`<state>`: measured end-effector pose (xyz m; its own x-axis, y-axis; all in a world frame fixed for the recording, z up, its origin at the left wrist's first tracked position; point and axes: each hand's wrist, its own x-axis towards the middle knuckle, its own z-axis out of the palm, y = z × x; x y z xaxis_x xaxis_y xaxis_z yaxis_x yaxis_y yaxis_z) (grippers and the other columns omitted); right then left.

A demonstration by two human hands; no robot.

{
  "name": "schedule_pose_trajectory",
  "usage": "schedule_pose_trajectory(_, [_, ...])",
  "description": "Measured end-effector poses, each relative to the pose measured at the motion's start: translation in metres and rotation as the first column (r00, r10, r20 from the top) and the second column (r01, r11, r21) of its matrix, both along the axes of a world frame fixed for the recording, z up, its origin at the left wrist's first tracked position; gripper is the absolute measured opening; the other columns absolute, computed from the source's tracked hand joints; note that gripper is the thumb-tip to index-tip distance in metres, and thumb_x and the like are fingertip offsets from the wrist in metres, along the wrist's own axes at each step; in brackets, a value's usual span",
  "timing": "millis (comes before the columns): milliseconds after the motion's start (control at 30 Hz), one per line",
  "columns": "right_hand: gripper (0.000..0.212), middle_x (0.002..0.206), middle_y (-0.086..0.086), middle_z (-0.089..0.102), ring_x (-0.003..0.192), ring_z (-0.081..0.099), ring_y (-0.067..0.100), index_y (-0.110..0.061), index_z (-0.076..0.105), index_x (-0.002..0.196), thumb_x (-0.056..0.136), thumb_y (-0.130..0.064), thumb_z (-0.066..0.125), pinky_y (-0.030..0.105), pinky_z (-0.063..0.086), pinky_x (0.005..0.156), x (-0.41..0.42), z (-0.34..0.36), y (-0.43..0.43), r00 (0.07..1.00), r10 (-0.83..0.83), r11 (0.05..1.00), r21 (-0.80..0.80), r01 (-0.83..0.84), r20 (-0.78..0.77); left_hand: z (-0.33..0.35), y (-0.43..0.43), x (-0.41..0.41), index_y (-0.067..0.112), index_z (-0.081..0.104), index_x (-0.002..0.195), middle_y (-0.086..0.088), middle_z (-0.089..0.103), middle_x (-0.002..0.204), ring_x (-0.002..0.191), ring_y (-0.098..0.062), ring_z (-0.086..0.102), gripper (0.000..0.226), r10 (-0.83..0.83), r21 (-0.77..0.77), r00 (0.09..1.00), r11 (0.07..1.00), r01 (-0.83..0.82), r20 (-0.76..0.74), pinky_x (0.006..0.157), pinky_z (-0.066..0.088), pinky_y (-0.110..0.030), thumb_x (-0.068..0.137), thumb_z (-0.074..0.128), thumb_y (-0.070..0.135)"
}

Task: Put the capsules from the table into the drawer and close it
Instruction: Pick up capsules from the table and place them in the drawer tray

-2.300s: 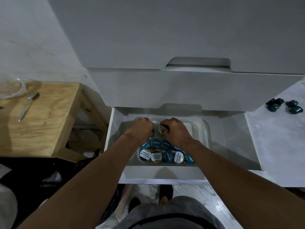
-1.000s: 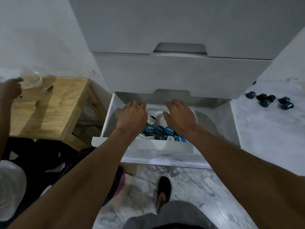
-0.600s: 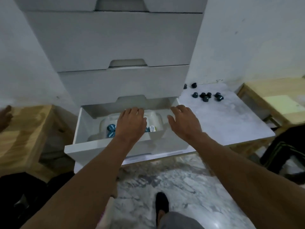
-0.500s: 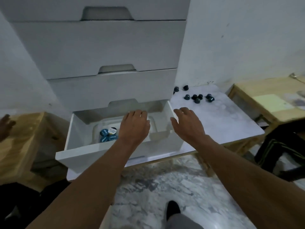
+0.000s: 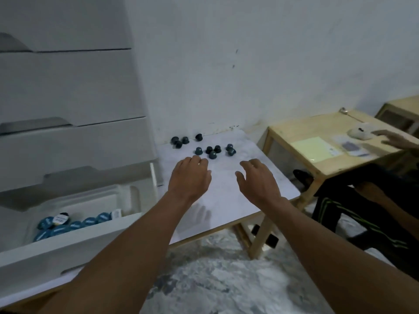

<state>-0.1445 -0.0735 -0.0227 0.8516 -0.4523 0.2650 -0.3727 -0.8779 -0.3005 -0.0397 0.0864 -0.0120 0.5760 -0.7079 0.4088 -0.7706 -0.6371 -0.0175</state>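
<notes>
Ten-odd capsules (image 5: 212, 155) beside the drawer (image 5: 68, 250) could roll off the worktop (image 5: 226, 196) if our left hand (image 5: 190, 175) and right hand (image 5: 258, 180), fingers (image 5: 193, 160) slack and empty, sweep them.

Dim, flat indoor light with a cool cast; soft picture.
The left hand (image 5: 189, 175) throws a faint soft shadow on the white table (image 5: 226, 198). Drawer fronts (image 5: 68, 87) bow at the left edge, wide-angle. Forearms at the bottom blur; the dark capsules (image 5: 212, 154) show little detail.

2 bare hands, left hand (image 5: 189, 175) and right hand (image 5: 258, 180), on 2 bare forearms
</notes>
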Motion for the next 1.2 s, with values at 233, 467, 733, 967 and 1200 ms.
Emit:
schedule_pose_trajectory(233, [0.032, 0.119, 0.015, 0.058, 0.106, 0.055, 0.034, -0.008, 0.056, 0.119, 0.095, -0.027, 0.048, 0.040, 0.047, 0.084, 0.002, 0.002, -0.088, 0.997, 0.060, 0.998, 0.015, -0.060, -0.040, -0.006, -0.089, -0.010, 0.007, 0.062, 0.106, -0.011, 0.064, 0.100, 0.084, -0.028, 0.060, 0.027, 0.043, -0.048, 0.994, 0.998, -0.048, -0.099, 0.071, 0.045, -0.035, 0.091, 0.050, 0.026])
schedule_pose_trajectory(467, [0.035, 0.120, 0.014, 0.058, 0.106, 0.056, 0.033, -0.008, 0.055, 0.124, 0.095, -0.027, 0.048, 0.041, 0.048, 0.087, 0.038, -0.010, -0.135, 0.993, 0.108, 0.993, 0.053, -0.105, -0.053, -0.020, -0.130, 0.022, 0.006, 0.064, 0.095, -0.011, 0.065, 0.090, 0.073, -0.028, 0.060, 0.019, 0.083, 0.046, 0.989, 0.996, -0.078, -0.121, 0.061, 0.045, -0.034, 0.085, 0.058, 0.021])
schedule_pose_trajectory(733, [0.034, 0.125, 0.011, 0.055, 0.109, 0.055, 0.029, -0.012, 0.054, 0.124, 0.095, -0.029, 0.047, 0.040, 0.050, 0.090, 0.107, -0.042, -0.172, 0.983, 0.132, 0.988, 0.098, -0.121, -0.124, -0.056, -0.175, 0.087, 0.006, 0.063, 0.100, -0.012, 0.063, 0.097, 0.085, -0.030, 0.061, 0.020, 0.118, 0.091, 0.970, 0.991, -0.100, -0.214, 0.066, 0.046, -0.036, 0.090, 0.053, 0.021])
schedule_pose_trajectory(967, [0.036, 0.131, 0.010, 0.052, 0.115, 0.053, 0.027, -0.014, 0.051, 0.130, 0.097, -0.029, 0.047, 0.036, 0.044, 0.097, 0.170, -0.072, -0.195, 0.961, 0.168, 0.979, 0.154, -0.136, -0.222, -0.093, -0.207, 0.139, 0.007, 0.064, 0.095, -0.011, 0.063, 0.094, 0.084, -0.029, 0.063, 0.014, 0.136, 0.115, 0.936, 0.988, -0.104, -0.326, 0.065, 0.049, -0.035, 0.085, 0.059, 0.015])
schedule_pose_trajectory(1200, [0.037, 0.121, 0.015, 0.057, 0.105, 0.056, 0.033, -0.010, 0.052, 0.129, 0.093, -0.014, 0.050, 0.038, 0.048, 0.089, 0.222, -0.098, -0.197, 0.929, 0.278, 0.957, 0.158, -0.245, -0.245, -0.122, -0.210, 0.186, 0.009, 0.062, 0.103, -0.009, 0.061, 0.104, 0.097, -0.025, 0.058, 0.018, 0.221, 0.085, 0.890, 0.975, -0.204, -0.398, 0.073, 0.050, -0.032, 0.090, 0.049, 0.010])
